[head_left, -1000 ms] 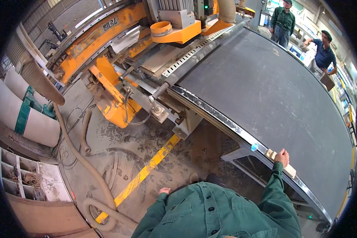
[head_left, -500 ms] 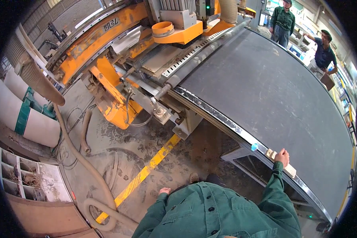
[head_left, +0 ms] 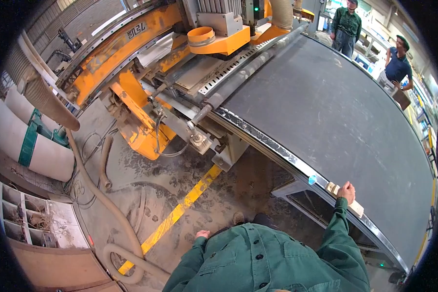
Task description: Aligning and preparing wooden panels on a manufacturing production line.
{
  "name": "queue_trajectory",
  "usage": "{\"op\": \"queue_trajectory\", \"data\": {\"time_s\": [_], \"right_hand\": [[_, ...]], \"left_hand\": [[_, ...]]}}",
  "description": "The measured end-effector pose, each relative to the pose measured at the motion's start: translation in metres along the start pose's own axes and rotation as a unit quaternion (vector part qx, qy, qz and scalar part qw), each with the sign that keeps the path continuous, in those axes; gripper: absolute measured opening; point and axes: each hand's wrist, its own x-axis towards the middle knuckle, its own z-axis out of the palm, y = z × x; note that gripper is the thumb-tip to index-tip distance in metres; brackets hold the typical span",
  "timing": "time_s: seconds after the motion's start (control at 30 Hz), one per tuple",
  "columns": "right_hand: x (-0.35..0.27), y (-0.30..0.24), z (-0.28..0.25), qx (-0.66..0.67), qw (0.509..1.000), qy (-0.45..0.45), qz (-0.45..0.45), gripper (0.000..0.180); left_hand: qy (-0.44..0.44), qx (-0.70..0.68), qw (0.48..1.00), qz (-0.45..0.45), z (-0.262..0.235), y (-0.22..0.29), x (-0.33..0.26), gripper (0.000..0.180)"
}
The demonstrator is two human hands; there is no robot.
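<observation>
My right hand (head_left: 346,192) rests at the near edge of a large dark conveyor bed (head_left: 321,107). Its fingers are curled over a pale wooden block (head_left: 356,209), which shows on both sides of the hand and lies along the metal edge rail (head_left: 297,163). Just up the rail from the block is a small round blue piece (head_left: 312,179). Low at my left side hangs my left hand (head_left: 202,234), away from any object. Its fingers are too small and partly hidden to read.
An orange machine (head_left: 131,34) with a long roller (head_left: 243,73) spans the bed's far left end. A hose (head_left: 100,194) snakes over the dusty floor beside a yellow line (head_left: 180,209). One person (head_left: 346,27) and another (head_left: 398,63) stand beyond the bed.
The person in dark blue at the far right has drawn in an outstretched arm and now holds it by the body. Both my hands stay where they were.
</observation>
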Motion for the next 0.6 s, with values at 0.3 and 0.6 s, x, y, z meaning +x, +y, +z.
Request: {"op": "queue_trajectory", "data": {"time_s": [0.3, 0.6], "right_hand": [[0.000, 0.000, 0.003, -0.005, 1.000, -0.001, -0.013, 0.035], [0.002, -0.002, 0.006, 0.000, 1.000, 0.005, -0.005, 0.035]], "left_hand": [[-0.004, 0.002, 1.000, 0.004, 0.005, -0.018, 0.017, 0.032], [0.002, 0.021, 1.000, 0.003, 0.004, -0.025, 0.022, 0.032]]}}
